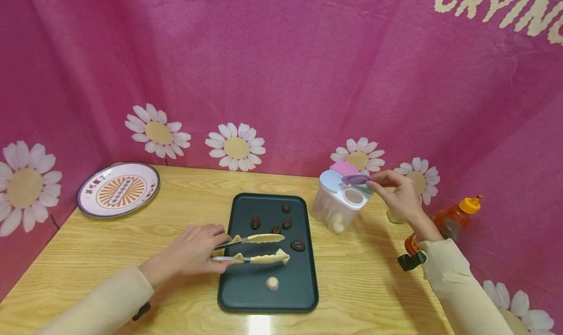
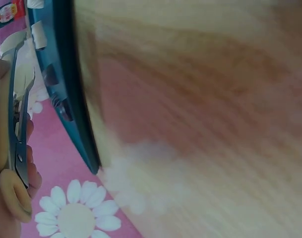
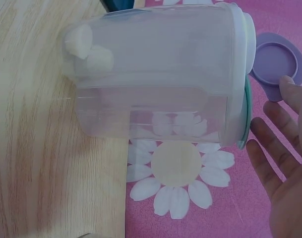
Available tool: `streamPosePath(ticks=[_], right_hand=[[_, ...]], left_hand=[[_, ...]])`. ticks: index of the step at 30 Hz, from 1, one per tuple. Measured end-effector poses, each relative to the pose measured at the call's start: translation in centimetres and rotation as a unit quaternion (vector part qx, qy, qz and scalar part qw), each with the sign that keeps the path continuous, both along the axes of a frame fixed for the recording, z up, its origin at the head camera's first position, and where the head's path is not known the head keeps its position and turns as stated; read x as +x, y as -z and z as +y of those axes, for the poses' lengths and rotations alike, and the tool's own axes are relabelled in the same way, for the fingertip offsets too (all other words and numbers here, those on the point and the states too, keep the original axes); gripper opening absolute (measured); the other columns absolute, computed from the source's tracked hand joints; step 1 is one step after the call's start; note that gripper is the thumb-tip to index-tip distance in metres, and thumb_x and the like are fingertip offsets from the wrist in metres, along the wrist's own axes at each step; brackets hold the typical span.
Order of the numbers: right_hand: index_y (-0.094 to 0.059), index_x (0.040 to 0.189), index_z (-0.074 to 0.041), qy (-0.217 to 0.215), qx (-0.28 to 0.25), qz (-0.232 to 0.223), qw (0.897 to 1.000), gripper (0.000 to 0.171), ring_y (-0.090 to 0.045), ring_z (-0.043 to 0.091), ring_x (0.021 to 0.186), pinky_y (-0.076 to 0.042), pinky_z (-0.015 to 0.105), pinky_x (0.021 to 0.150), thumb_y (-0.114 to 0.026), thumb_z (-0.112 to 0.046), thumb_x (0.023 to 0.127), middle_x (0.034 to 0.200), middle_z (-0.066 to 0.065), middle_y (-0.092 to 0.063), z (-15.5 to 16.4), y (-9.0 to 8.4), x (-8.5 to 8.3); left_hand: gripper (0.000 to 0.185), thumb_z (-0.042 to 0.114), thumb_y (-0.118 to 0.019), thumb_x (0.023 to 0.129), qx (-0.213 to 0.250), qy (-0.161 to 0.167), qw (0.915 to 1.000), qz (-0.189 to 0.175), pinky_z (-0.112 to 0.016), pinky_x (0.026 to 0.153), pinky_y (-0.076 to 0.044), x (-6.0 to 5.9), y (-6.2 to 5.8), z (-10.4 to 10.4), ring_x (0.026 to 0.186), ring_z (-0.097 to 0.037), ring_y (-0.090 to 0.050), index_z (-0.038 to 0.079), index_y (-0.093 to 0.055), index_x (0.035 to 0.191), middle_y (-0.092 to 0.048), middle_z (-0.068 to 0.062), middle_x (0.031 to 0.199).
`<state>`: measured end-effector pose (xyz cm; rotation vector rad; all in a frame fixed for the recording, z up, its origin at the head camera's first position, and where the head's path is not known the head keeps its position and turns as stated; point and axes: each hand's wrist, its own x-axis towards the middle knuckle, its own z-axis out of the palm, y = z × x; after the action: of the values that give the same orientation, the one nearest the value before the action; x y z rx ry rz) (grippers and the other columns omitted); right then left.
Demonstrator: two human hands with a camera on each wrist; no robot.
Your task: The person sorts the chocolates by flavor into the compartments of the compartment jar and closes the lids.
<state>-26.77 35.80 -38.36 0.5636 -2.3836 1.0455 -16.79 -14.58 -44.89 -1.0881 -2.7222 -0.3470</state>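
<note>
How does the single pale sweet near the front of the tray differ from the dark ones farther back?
The pale sweet is cream-white, while the dark sweets are chocolate brown. The pale sweet lies alone near the front of the dark tray, in front of the tongs; the dark sweets form a loose group of five behind them. Both kinds are small, rounded pieces resting on the tray, touched by neither hand.

Bright even light, glare on table [image 1: 259, 323] front edge; left wrist view motion-blurred
</note>
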Motion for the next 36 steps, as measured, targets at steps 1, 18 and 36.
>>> streamPosePath(ticks=[1,18,36], right_hand=[[-0.078,0.100,-0.002,-0.001,0.000,0.000,1.000,0.012,-0.065,-0.013,0.083,-0.050,0.006,0.079,-0.079,0.003,0.089,0.093,0.021,-0.078,0.0,0.0,0.0],[-0.077,0.101,-0.002,-0.001,-0.005,-0.007,1.000,0.012,-0.065,-0.013,0.083,-0.050,0.006,0.080,-0.079,0.002,0.090,0.095,0.023,-0.078,-0.1,0.0,0.2],[-0.077,0.102,-0.001,0.001,-0.002,-0.008,1.000,0.014,-0.065,-0.014,0.084,-0.050,0.006,0.079,-0.079,0.004,0.089,0.096,0.024,-0.078,0.1,0.1,0.0]], left_hand=[[0.043,0.053,-0.082,0.084,-0.002,0.001,1.0000,0.000,-0.017,0.055,-0.032,0.1,0.1,-0.1,0.065,-0.001,-0.039,0.015,-0.078,0.104,-0.054,0.008,0.080],[0.042,0.051,-0.082,0.085,0.001,0.015,0.9998,-0.015,-0.017,0.054,-0.033,0.3,1.4,0.2,0.065,0.000,-0.040,0.014,-0.079,0.104,-0.059,0.008,0.083],[0.031,0.042,-0.080,0.088,0.020,0.032,0.9992,-0.012,-0.015,0.053,-0.031,0.1,1.1,0.6,0.064,0.001,-0.040,0.014,-0.078,0.100,-0.057,0.008,0.080]])
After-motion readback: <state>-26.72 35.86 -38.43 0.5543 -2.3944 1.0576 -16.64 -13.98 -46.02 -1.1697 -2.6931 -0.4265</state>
